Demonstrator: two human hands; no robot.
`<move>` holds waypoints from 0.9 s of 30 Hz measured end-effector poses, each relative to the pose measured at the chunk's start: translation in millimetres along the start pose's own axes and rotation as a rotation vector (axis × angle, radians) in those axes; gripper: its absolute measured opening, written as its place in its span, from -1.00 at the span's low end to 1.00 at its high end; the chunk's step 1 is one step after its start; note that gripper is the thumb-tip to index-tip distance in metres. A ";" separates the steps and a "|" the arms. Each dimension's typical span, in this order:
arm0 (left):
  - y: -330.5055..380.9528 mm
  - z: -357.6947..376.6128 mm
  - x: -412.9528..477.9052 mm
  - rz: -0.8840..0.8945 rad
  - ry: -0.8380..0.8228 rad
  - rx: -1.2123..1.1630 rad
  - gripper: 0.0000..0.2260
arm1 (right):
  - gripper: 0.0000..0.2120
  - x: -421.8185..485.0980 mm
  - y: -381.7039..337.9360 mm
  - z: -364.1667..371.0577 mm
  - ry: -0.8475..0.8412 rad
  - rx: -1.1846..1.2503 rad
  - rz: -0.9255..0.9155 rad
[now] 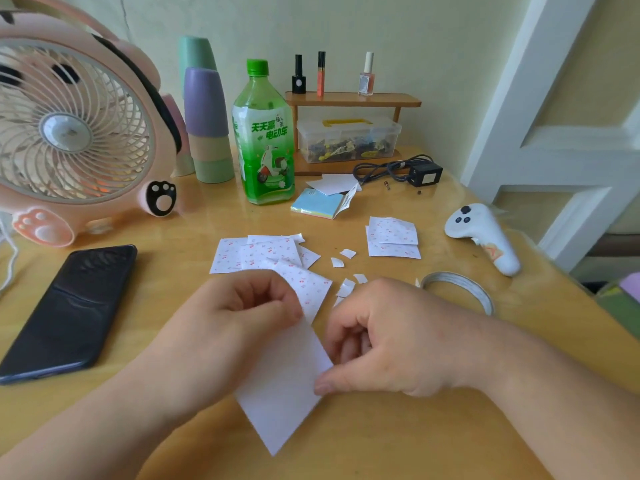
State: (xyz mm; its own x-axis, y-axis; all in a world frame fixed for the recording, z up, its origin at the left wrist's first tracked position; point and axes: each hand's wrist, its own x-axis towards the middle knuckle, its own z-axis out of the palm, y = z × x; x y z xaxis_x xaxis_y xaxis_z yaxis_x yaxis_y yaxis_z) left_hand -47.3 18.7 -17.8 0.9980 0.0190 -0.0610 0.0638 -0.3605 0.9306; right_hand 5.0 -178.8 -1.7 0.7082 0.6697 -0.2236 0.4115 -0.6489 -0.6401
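A white square of paper with a small cherry print on its upper side is held above the wooden table. My left hand pinches its upper left part with curled fingers. My right hand pinches its right edge between thumb and fingers. More cherry-print sheets lie just beyond my hands, and a second small stack lies to the right. Small torn paper scraps are scattered between them.
A black phone lies at the left, a pink fan behind it. A green bottle, stacked cups, a sticky-note pad, a shelf with a clear box, a black adapter, a white controller and a tape roll stand further back and right.
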 end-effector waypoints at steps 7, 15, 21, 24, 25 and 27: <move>3.3 -5.8 2.8 -0.188 -0.014 -0.130 -0.60 | -0.92 1.7 10.6 -11.3 -0.051 0.100 0.016; -3.9 -7.7 4.3 -0.212 -0.020 -0.163 -0.87 | -0.92 -2.3 17.6 -27.4 -0.076 0.356 0.161; 1.0 -6.4 4.8 -0.215 0.040 -0.345 -0.90 | -0.94 1.4 13.2 -23.0 -0.005 0.616 0.228; 1.8 -6.4 4.9 -0.208 0.057 -0.370 -0.91 | -0.95 0.1 11.7 -26.4 0.013 0.680 0.238; 1.9 -6.5 4.8 -0.191 0.072 -0.375 -0.90 | -0.96 -0.4 11.6 -27.4 0.023 0.706 0.235; 2.9 -6.4 4.0 -0.131 0.092 -0.369 -0.91 | -0.97 -0.8 11.2 -28.5 0.042 0.769 0.217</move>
State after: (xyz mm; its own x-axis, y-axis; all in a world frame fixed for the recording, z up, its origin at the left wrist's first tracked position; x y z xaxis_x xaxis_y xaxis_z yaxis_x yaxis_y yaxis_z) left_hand -43.0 23.7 -13.1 0.9763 0.1320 -0.1712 0.1715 0.0095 0.9851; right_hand 25.4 -196.9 12.2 0.7545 0.5327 -0.3834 -0.2381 -0.3223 -0.9162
